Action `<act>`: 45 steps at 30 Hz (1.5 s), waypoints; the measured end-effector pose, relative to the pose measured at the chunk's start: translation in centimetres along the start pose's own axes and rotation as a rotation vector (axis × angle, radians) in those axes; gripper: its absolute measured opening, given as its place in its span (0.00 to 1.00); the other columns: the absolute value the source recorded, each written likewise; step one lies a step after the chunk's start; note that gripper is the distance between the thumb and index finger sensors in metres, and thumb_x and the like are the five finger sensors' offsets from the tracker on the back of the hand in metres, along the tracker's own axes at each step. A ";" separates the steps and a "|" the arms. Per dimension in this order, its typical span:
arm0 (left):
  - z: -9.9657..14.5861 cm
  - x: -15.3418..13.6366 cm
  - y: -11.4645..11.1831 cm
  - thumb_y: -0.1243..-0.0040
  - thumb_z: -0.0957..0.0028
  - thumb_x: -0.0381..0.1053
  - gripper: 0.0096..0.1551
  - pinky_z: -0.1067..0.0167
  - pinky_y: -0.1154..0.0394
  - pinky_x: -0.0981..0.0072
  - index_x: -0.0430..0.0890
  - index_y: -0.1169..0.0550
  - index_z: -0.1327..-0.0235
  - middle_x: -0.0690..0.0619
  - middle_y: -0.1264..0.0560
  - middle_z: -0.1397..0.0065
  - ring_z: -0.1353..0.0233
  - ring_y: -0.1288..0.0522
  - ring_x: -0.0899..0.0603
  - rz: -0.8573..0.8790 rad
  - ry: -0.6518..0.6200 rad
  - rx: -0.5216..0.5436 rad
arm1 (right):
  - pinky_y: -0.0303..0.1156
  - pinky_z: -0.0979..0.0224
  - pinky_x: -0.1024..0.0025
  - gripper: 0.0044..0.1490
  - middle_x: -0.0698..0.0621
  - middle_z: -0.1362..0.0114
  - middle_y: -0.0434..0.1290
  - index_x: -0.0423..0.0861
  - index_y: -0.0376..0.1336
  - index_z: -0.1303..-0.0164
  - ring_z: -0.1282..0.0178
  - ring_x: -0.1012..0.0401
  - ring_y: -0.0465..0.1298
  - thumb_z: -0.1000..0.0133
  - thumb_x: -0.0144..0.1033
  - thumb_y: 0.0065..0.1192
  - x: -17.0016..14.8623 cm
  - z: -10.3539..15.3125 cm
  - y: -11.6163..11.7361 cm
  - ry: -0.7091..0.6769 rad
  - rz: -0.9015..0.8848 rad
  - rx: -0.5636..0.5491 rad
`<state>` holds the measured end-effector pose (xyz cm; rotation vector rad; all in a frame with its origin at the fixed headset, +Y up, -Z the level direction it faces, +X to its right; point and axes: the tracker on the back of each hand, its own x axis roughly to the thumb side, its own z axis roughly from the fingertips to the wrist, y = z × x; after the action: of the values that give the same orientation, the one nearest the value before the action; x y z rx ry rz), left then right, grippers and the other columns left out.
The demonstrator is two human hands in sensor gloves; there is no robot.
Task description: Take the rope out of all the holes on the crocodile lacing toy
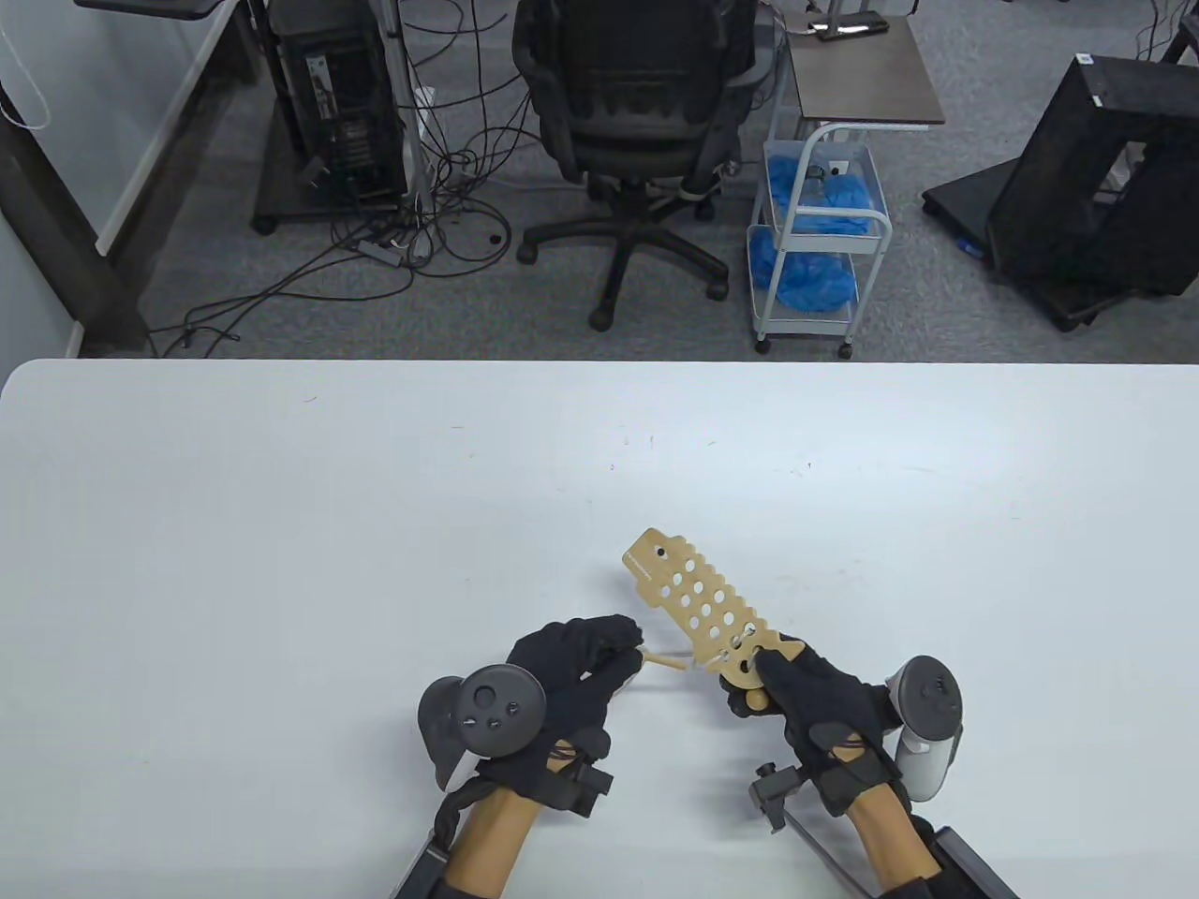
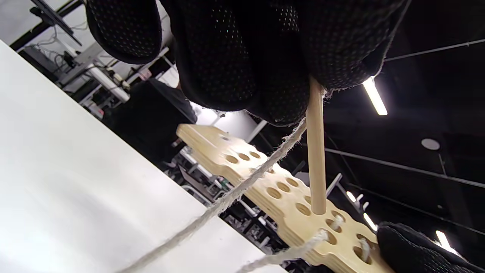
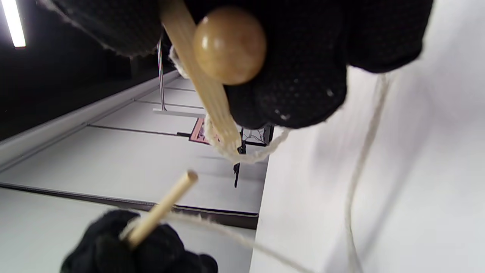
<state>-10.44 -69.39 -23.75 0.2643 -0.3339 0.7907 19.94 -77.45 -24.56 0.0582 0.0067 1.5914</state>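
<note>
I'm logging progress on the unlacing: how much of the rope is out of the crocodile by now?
Mostly done: most holes of the crocodile board show empty. In hand: the left hand pinches the wooden needle with rope trailing from it, while the right hand grips the board's near end. Left: rope still loops through a few holes near that gripped end.

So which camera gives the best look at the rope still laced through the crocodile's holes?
Left wrist view: the rope visibly threads holes near the crocodile board's held end. The table view shows only faint loops there; the right wrist view shows slack strands but no holes.
</note>
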 end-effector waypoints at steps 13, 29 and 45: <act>0.3 1.3 -0.3 0.31 0.53 0.57 0.21 0.36 0.24 0.41 0.59 0.18 0.46 0.57 0.12 0.52 0.52 0.16 0.51 -0.122 -0.059 -0.005 | 0.73 0.48 0.38 0.33 0.32 0.50 0.81 0.30 0.68 0.45 0.58 0.44 0.82 0.49 0.41 0.66 0.2 0.3 0.9 0.000 0.016 0.033; 0.5 2.8 -1.6 0.34 0.51 0.57 0.22 0.34 0.27 0.39 0.61 0.19 0.42 0.56 0.14 0.47 0.47 0.17 0.50 -0.143 -0.185 -0.094 | 0.73 0.48 0.38 0.33 0.32 0.50 0.81 0.29 0.68 0.45 0.58 0.44 0.82 0.49 0.41 0.66 0.3 0.3 1.4 0.005 0.018 0.057; 0.6 3.2 -1.9 0.35 0.51 0.58 0.33 0.33 0.28 0.37 0.60 0.25 0.28 0.55 0.14 0.44 0.46 0.17 0.49 -0.194 -0.210 -0.106 | 0.73 0.47 0.39 0.33 0.33 0.48 0.81 0.32 0.68 0.43 0.57 0.45 0.82 0.48 0.42 0.66 0.8 0.5 1.7 -0.016 -0.100 0.082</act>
<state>-7.06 -68.82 -22.13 0.2763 -0.5379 0.5535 18.27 -76.72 -24.01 0.1329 0.0615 1.4906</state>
